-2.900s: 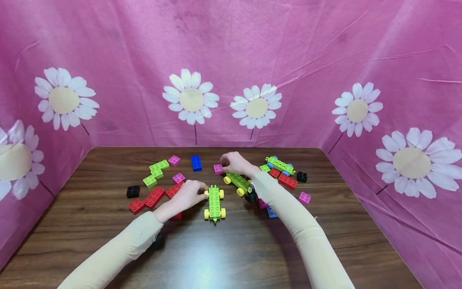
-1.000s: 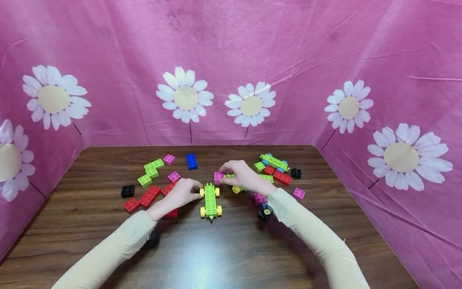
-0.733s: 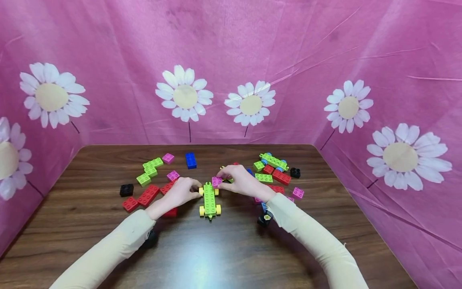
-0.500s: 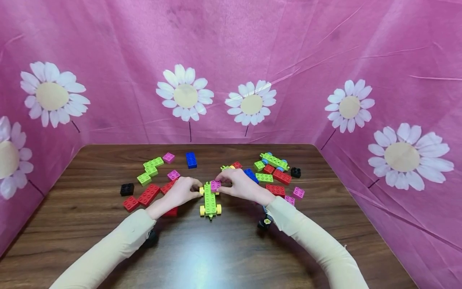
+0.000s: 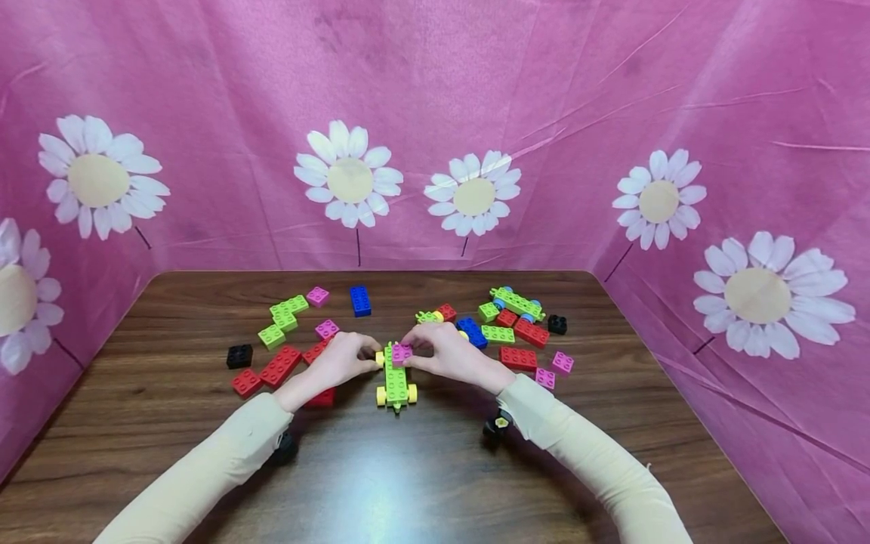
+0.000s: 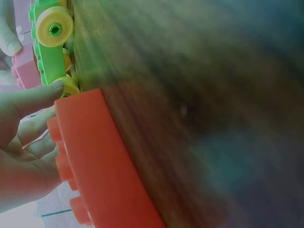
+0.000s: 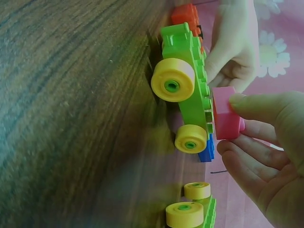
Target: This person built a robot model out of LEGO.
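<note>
In the middle of the table stands a lime-green toy car base (image 5: 396, 387) with studs on top and yellow wheels. My left hand (image 5: 341, 360) holds it at the far left wheel, thumb against the wheel in the left wrist view. My right hand (image 5: 450, 352) pinches a pink brick (image 5: 402, 355) between thumb and fingers over the base's far end. From the right wrist, the pink brick (image 7: 226, 113) appears just off the studs of the car base (image 7: 194, 102), with a narrow gap between. The far right wheel is hidden in the head view.
Red bricks (image 5: 280, 367) lie beside my left hand, green bricks (image 5: 284, 321) beyond them. A blue brick (image 5: 360, 301) lies at the back. Right of centre are another blue brick (image 5: 472, 332), red bricks (image 5: 518, 358) and a blue-wheeled green car base (image 5: 516, 304). A second yellow-wheeled base (image 7: 190, 213) is partly hidden.
My right hand has brought the pink brick from the far right, leftward and nearer, over the car base. My left hand stays at the wheel. The head view has shifted slightly.
</note>
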The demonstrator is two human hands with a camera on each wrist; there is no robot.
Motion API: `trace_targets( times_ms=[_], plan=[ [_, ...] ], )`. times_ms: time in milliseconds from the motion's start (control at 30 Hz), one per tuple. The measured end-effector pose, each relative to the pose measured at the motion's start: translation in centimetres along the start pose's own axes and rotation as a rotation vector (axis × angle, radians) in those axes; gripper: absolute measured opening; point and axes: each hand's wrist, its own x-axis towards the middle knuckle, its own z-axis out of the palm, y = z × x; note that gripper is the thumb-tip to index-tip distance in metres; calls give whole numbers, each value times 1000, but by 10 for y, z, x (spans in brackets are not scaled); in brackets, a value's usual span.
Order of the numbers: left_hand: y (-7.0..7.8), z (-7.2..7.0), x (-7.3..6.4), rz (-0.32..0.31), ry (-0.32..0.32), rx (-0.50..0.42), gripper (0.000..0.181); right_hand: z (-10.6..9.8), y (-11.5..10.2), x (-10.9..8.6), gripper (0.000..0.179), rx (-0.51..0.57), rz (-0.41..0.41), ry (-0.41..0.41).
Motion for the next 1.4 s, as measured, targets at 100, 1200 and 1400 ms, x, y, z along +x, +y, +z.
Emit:
trace_targets(
  times_ms=[100, 1200, 1400],
  plan=[
    [0, 0, 1, 6, 1, -2, 20, 1, 0, 0, 28, -4, -6, -2],
    [-3, 1, 2, 10, -8, -16, 19, 5, -4, 4, 29, -5, -30, -37],
    [-3, 2, 2, 5, -13, -26, 19, 6, -4, 5, 28, 8, -24, -42]
  ],
)
